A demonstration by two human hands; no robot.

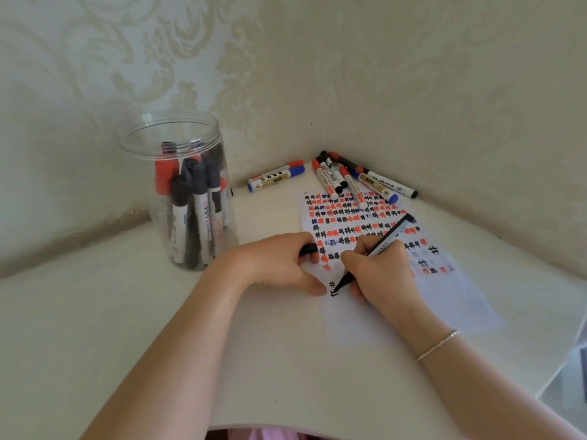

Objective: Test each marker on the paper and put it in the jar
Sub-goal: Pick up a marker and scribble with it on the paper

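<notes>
A sheet of paper [374,315] covered with rows of black, red and blue marks lies on the table. My right hand [381,274] grips a black marker [389,238], its tip touching the paper beside a fresh black mark. My left hand [282,265] rests on the paper's left edge and holds the black cap [307,249] in its curled fingers. A clear plastic jar [184,192] stands at the left, open, with several black and red markers upright inside.
Two markers, red and blue [275,178], lie behind the paper. A pile of several markers [359,179] sits in the corner, partly on the paper's top edge. Patterned walls close in behind and to the right. The white table's [95,312] edge runs at the lower right.
</notes>
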